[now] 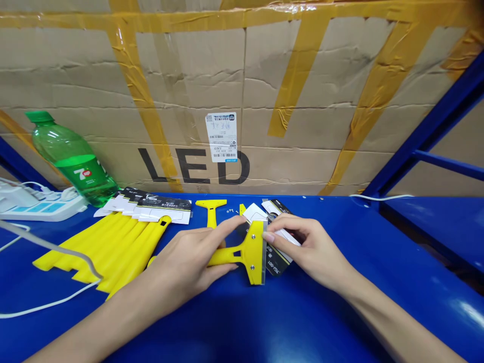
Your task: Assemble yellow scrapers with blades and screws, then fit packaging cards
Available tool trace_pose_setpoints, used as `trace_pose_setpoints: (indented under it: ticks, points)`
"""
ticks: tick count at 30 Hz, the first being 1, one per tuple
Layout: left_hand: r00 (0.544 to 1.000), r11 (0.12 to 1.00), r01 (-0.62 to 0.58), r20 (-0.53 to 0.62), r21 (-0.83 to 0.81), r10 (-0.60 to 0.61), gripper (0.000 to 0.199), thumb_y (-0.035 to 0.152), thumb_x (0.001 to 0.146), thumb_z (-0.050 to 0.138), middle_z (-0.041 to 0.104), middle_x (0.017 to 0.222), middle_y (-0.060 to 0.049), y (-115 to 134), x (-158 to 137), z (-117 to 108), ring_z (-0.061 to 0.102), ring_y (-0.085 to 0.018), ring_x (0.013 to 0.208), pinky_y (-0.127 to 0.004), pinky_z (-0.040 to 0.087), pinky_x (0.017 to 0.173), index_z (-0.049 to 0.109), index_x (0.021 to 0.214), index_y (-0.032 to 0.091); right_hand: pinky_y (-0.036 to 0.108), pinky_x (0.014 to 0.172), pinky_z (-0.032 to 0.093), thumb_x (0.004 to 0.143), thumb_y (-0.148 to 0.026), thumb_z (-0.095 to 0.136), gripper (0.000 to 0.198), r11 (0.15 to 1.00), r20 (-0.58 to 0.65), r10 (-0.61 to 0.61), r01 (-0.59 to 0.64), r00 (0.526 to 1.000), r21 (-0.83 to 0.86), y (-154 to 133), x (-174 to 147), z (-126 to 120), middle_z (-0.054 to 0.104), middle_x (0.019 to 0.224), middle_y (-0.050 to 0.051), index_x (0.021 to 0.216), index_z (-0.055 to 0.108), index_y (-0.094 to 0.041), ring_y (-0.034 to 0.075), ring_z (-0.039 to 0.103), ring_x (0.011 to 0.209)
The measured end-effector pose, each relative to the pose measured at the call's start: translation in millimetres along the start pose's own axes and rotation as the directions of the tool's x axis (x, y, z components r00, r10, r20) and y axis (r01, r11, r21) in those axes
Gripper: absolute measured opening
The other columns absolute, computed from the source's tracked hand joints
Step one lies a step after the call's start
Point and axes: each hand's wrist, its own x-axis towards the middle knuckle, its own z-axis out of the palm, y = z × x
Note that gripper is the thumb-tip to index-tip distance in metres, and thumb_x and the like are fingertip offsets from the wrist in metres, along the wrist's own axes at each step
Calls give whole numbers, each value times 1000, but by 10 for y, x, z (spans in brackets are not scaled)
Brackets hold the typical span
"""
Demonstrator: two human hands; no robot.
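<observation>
My left hand (189,259) grips the handle of a yellow plastic scraper (251,252) that lies on the blue table (340,282), its wide head pointing right. My right hand (306,247) pinches a black-and-white printed card (278,259) against the scraper's head. More white cards (260,210) lie just behind my fingers. A second yellow scraper (212,209) lies a little further back, upright in the picture.
A row of several yellow scrapers (109,247) lies at the left, with a fan of printed cards (151,206) at their far ends. A green bottle (71,159), a white power strip (38,204) and white cables (49,302) sit further left. A taped cardboard box (242,91) walls the back.
</observation>
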Motion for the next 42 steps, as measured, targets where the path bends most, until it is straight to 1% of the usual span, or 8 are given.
trace_pose_setpoints:
  ticks: [4,7,12,17,20,27,34,42]
  points:
    - [992,995,34,-119,-94,-45,31,37,91,68,78,103,-7,-41,-5,29,75,-21,86,-30,57,78,65,118,21,35,70,50,84,-46,73,25,993,-97,111,-107,989,50,61,9,-72,73,92,7,89,74,-21,22,65,81]
    - [947,927,277,-89,-253,-307,31,44,90,66,79,87,-5,12,60,-38,72,-19,67,-28,56,65,70,109,20,32,65,52,79,-44,79,33,979,-167,173,-150,971,141,113,9,-132,70,94,5,101,68,-22,20,66,76]
    - [836,467,503,273,-727,-475,38,51,96,54,66,62,0,85,154,-154,63,-13,51,-23,53,53,64,82,16,29,61,53,70,-41,87,48,930,-124,249,-201,961,307,136,8,-147,71,89,3,106,61,-23,17,67,71]
    - [757,-73,421,394,-904,-521,23,34,100,53,76,94,-11,117,175,-92,73,-16,73,-26,61,68,62,104,13,31,68,55,70,-41,88,39,831,-35,322,-265,946,490,91,0,-61,75,88,5,92,62,-20,18,70,72]
    - [723,-238,337,412,-911,-555,21,27,103,49,75,106,-15,159,207,-32,76,-19,82,-29,63,75,60,110,12,29,68,53,67,-40,90,37,832,18,319,-288,948,474,72,-2,4,74,84,4,84,64,-19,16,68,71]
    - [670,-253,279,376,-926,-639,16,23,101,53,74,105,-11,190,253,32,76,-22,93,-29,64,84,63,107,12,23,63,43,76,-44,83,30,874,110,278,-299,954,384,42,-15,55,67,76,0,78,69,-18,11,57,68]
    - [644,-124,209,232,-970,-729,16,17,100,52,71,118,-15,63,565,-107,75,-21,97,-31,63,89,62,109,9,26,67,45,85,-49,73,31,733,141,362,-374,922,568,20,97,30,67,80,2,84,70,-18,15,59,71]
    - [581,-140,-55,82,-989,-810,14,17,102,45,73,112,-24,-150,879,-132,72,-28,110,-39,59,97,55,109,10,24,57,38,92,-50,64,36,945,-31,109,-94,994,315,-11,280,136,56,73,0,75,65,-18,12,47,64]
